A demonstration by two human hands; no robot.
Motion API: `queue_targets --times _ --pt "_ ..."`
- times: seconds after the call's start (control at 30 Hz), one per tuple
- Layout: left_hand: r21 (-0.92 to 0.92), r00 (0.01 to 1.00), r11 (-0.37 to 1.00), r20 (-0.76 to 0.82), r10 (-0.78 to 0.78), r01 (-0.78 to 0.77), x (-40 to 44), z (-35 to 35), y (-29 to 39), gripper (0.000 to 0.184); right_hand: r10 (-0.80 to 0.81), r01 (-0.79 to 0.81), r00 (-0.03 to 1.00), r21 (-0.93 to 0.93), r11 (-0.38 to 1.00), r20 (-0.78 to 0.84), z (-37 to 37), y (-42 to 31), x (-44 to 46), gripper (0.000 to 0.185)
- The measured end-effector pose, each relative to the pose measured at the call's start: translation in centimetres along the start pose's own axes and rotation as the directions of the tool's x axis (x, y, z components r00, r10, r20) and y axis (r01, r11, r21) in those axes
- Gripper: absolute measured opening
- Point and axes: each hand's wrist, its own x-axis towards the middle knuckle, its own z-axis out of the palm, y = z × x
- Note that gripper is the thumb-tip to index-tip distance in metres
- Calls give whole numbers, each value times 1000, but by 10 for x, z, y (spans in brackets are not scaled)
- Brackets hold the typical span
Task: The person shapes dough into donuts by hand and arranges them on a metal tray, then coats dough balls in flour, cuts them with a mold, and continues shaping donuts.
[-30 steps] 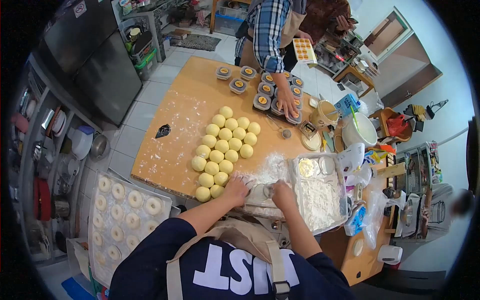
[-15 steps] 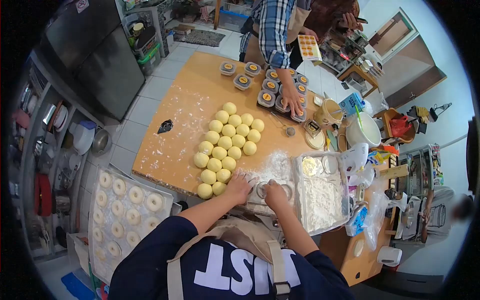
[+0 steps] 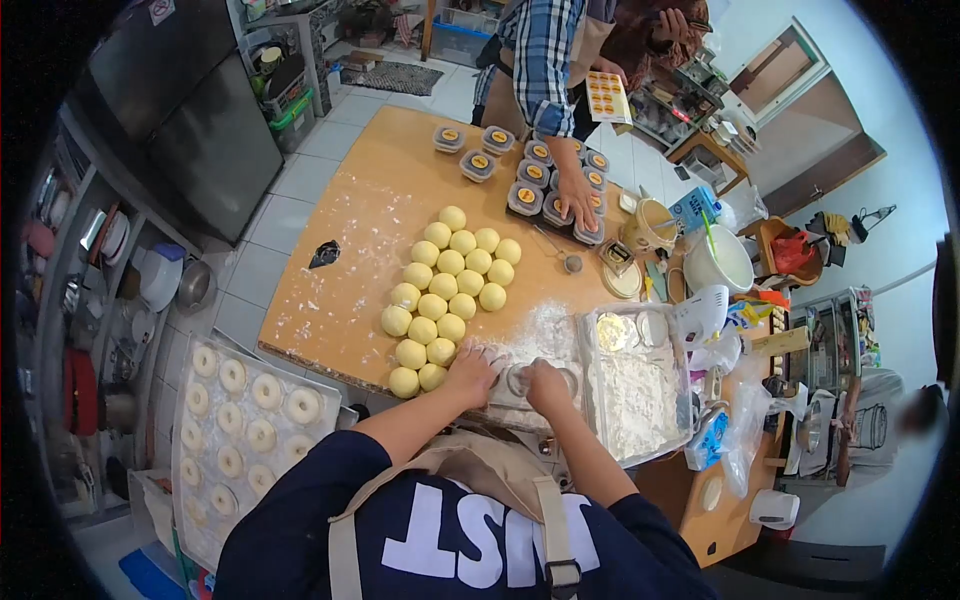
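My right hand (image 3: 545, 388) is closed on a small round cutter (image 3: 518, 378) at the floured front edge of the table. Beside it on the left, my left hand (image 3: 472, 374) rests on the floury surface with its fingers spread. Several round yellow dough balls (image 3: 443, 285) lie in rows just beyond my left hand. To the right of my right hand stands a clear tub of flour (image 3: 637, 400) with round pieces at its far end. Flat dough near the cutter is partly hidden by my hands.
A co-worker's hand (image 3: 577, 200) touches lidded containers (image 3: 530, 172) across the table (image 3: 330, 310). A tray of dough rings (image 3: 330, 402) is at lower left. A white bucket (image 3: 722, 262), a jug (image 3: 650, 228) and a mixer (image 3: 703, 312) stand at right.
My right hand has shifted slightly left with the cutter, closer to my left hand. My left hand has hardly moved. The camera view has shifted a little.
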Motion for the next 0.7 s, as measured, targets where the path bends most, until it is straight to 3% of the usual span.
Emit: queue_targets --times 0.03,0.13,0.27,0.37,0.47,0.57,0.7 --pt "16 1000 1000 29 -7 6 0 -7 1 67 8 -9 1000 42 999 18 -8 1 1 14" --pt "0 998 1000 62 -19 19 0 -7 1 65 6 17 981 115 993 -193 -34 18 7 16" --pt "13 1000 1000 16 -12 12 1 -1 0 64 109 -111 988 -11 994 -106 -35 17 3 19" --pt "16 1000 1000 25 -13 13 0 -4 1 64 16 -22 996 -69 997 -89 -6 16 -4 20" --pt "-6 999 1000 25 -21 22 -3 -9 3 67 34 -33 999 -110 993 4 -2 4 -4 21" --pt "-23 999 999 -21 -27 27 -3 -6 3 96 22 -17 999 -147 989 34 -3 -3 -3 19" --pt "-6 998 999 -52 -35 35 0 6 0 95 -1 3 1000 -100 995 18 -2 -7 -1 16"
